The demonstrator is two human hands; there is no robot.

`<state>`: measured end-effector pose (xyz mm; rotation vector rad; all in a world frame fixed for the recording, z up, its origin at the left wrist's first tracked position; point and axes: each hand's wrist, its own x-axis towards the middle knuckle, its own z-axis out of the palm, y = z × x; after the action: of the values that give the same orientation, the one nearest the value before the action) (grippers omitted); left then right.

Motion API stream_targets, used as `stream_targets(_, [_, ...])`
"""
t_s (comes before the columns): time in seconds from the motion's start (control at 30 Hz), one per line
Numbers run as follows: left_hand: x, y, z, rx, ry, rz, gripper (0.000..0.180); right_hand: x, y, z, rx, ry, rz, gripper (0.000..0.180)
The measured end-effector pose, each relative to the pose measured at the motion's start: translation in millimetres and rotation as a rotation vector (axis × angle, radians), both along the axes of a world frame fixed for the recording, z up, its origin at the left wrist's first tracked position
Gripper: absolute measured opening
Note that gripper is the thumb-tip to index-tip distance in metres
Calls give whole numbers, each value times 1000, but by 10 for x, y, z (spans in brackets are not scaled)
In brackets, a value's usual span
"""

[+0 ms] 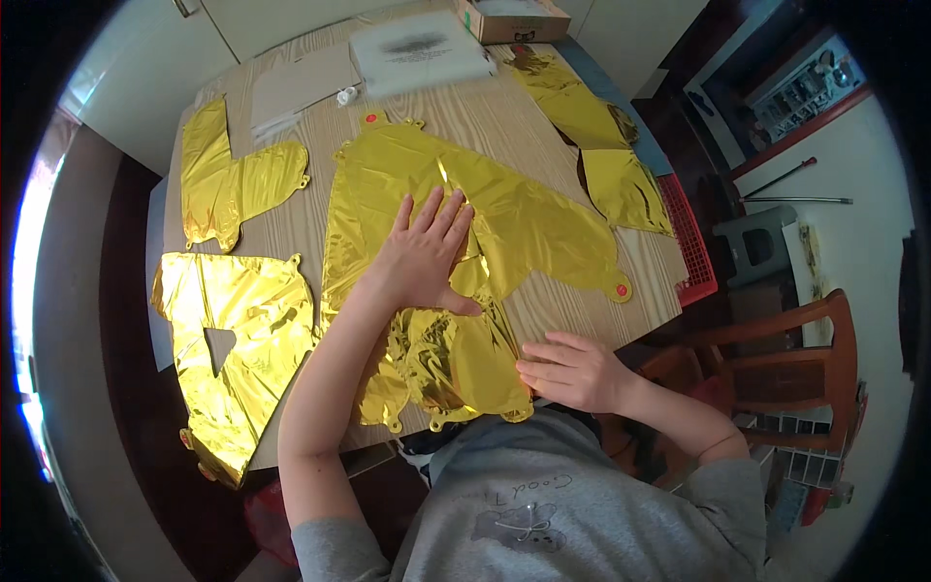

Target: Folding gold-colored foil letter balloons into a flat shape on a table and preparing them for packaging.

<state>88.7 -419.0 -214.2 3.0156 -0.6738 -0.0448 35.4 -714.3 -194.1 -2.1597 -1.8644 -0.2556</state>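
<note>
1. The wooden surface (543, 126) carries several gold foil balloons.
2. The big gold balloon (504, 218) lies mid-surface, seemingly being flattened; pressing onward comes next.
3. The left hand (422, 257) presses flat, open; the right hand (572, 371) pins its crumpled edge, loosely curled.

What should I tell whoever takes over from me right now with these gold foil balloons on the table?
Left hand: flat, fingers spread, pressing the large gold foil balloon at the table's middle.
Right hand: flat on the crumpled gold foil piece at the near edge, no grip closed on it.
Other balloons: one with a triangular hole near left, one far left, more along the right edge.
Done: the middle balloon lies mostly flat.
Left: the near piece is wrinkled and bunched; the rest lie untouched on the wooden table.
</note>
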Motion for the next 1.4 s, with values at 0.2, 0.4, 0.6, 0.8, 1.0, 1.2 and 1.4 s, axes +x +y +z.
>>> stream_targets(0.2, [-2, 4, -13, 0, -5, -2, 131, -43, 5, -84, 120, 49, 49, 13])
stream_targets(0.4, [-13, 6, -6, -21, -14, -8, 132, -53, -38, -203, 199, 35, 127, 12])
stream_targets(0.6, [-14, 9, -2, -52, -13, -27, 133, 147, -55, -54, 206, 124, 142, 16])
stream_targets(0.8, [-17, 59, 0, -39, 3, -22, 133, 1010, 259, -33, 74, 178, -297, 44])
stream_targets(1.0, [-6, 57, 38, -30, 4, 6, 133, 1214, 325, -205, -144, 202, -341, 66])
stream_targets(1.2, [-2, 75, 72, 13, 45, 71, 134, 1166, 307, -217, -182, 119, -327, 66])
stream_targets(1.4, [-8, 79, 55, -20, 58, 96, 136, 1191, 149, -149, -17, 135, -562, 57])
